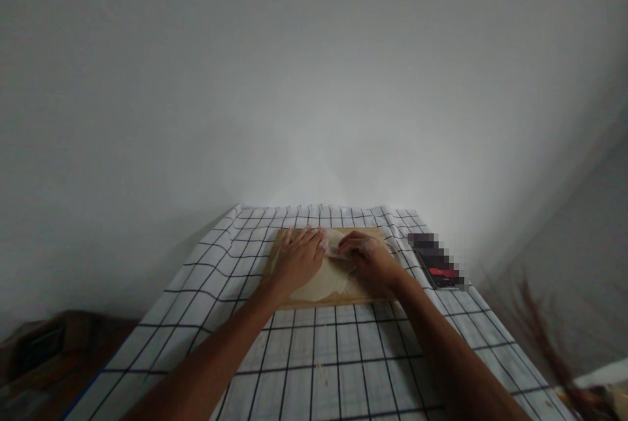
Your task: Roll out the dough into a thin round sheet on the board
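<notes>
Directly beneath the fingers (308, 238), a dough sheet (311, 287) lay on a board (338, 302). The left hand (300, 257) rested flat, fingers slightly apart; the right hand (370, 257) curled, its grip impossible to tell.

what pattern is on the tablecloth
The tablecloth is white with a dark grid, shown in the head view.
</notes>
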{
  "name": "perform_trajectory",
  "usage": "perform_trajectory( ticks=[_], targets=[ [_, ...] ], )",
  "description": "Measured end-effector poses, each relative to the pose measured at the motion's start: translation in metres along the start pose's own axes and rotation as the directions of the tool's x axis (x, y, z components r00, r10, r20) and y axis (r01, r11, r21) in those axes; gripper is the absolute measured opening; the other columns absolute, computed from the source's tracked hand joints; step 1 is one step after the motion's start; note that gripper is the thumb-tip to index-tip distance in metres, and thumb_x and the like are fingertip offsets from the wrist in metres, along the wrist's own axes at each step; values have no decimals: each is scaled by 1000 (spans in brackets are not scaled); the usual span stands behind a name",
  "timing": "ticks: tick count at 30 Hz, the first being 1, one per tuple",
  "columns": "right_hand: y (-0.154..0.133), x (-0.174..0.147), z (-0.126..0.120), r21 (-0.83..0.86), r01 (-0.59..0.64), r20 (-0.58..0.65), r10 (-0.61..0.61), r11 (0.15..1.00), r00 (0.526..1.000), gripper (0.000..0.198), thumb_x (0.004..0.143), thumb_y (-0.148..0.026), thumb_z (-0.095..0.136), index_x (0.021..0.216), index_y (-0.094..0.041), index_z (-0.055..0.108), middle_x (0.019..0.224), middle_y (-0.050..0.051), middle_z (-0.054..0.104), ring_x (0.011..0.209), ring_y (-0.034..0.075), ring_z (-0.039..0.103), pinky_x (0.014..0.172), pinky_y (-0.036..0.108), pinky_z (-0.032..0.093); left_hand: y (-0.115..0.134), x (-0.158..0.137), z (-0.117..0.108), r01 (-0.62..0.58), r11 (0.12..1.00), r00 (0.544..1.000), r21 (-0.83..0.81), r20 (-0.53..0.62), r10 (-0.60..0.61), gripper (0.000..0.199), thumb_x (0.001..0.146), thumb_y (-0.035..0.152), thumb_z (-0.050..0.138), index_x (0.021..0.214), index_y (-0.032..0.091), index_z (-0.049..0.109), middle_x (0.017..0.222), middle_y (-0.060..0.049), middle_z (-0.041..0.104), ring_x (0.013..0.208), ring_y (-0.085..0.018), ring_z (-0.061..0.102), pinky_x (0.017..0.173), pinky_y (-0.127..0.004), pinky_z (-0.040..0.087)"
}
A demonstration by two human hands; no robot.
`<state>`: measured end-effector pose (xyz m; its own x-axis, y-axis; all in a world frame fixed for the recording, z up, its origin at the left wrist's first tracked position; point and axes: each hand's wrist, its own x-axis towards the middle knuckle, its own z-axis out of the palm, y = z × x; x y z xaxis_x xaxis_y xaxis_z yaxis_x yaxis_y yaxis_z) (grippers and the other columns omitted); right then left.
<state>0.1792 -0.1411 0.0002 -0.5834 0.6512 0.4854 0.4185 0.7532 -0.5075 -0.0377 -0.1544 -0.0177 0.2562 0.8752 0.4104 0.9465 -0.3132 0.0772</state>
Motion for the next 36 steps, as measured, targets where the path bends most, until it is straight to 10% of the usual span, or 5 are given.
perform_trajectory(
  ticks=[12, 36],
  targets=[
    [-6, 4, 1, -28, -39, 68, 40, 999, 997, 22, 81, -4, 56, 72, -19, 70, 110, 5, 67, 101, 15, 64, 91, 27, 48, -2, -2, 2, -11, 1000, 1000, -16, -27, 10, 44, 101, 35, 29, 136, 26, 54, 145, -3, 54, 141, -23, 39, 119, -52, 16],
    [-4, -1, -1, 10, -55, 39, 54, 998, 998, 23, 86, -6, 52, 86, -19, 71, 111, 5, 67, 104, 15, 62, 94, 29, 46, 1, -1, 3, 2, 999, 998, -34, -63, -4, 41, 102, 34, 30, 132, 27, 56, 140, -2, 58, 134, -22, 44, 119, -51, 15]
  ],
)
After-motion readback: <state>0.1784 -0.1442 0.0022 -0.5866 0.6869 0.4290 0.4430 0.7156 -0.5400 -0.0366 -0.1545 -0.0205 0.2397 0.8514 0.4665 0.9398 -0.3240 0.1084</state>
